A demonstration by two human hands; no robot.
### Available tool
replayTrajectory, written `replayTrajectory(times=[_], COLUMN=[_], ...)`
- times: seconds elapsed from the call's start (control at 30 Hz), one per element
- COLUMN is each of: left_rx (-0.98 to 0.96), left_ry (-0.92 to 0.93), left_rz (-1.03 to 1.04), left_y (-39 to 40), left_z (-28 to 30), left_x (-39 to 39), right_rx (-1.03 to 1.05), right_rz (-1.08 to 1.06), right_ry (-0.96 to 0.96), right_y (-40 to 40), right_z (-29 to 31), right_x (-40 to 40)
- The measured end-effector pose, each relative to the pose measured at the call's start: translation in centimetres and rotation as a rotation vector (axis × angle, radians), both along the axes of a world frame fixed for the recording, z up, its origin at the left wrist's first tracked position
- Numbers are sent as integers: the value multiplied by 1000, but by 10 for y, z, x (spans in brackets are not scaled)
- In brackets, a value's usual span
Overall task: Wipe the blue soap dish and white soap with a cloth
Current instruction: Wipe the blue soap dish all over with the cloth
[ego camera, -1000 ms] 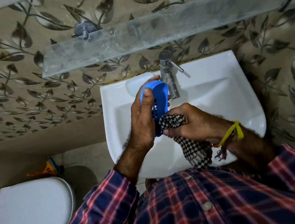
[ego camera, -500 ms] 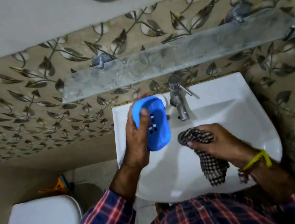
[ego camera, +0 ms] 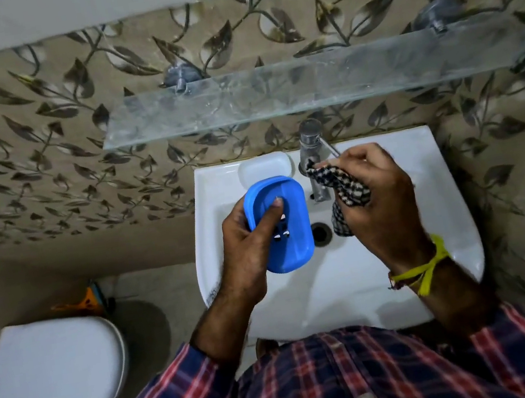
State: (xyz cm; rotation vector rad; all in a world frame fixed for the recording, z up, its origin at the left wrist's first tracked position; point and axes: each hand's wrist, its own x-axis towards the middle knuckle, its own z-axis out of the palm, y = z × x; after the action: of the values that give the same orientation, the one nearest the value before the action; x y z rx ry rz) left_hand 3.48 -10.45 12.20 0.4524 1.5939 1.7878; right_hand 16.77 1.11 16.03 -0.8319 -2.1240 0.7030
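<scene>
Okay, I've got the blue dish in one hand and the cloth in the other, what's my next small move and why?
Probably bring the cloth in your right hand across to the blue dish and wipe its open inside. Your left hand holds the dish tilted over the sink, thumb inside, while the cloth sits apart from it by the tap.

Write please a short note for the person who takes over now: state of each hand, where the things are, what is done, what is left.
Left hand: grips the blue oval plastic soap dish over the white ceramic basin, thumb inside it.
Right hand: holds the bunched black-and-white checked cloth beside the metal tap, apart from the dish.
The dish is empty; no soap is visible in this view.
Done: cannot be judged from this view.
Left: wipe the dish if needed, then find and wipe the white soap.
</scene>
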Motion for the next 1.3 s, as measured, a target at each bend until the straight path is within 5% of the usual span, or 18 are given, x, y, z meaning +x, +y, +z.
replayTrajectory(times=[0.17,0.37,0.53,0.97,1.1,1.3], left_rx=[57,128,123,94,18,-56], left_ry=[12,57,200,665,799,959], left_rz=[66,119,133,5,33,18], left_y=[-6,-5,0,-2,-9,-16], left_z=[3,7,17,13,12,22], left_x=[-4,-7,-10,5,-10,11], right_rx=[49,182,-126,209,-22,215], right_rz=[156,305,397,413,91,7], right_ry=[-83,-479,-275,-576,-290,-9], right_y=[-18,-40,-52,-42,-15,-25], right_z=[1,-7,-9,1,3,22], right_x=[9,-3,-8,1,14,-4])
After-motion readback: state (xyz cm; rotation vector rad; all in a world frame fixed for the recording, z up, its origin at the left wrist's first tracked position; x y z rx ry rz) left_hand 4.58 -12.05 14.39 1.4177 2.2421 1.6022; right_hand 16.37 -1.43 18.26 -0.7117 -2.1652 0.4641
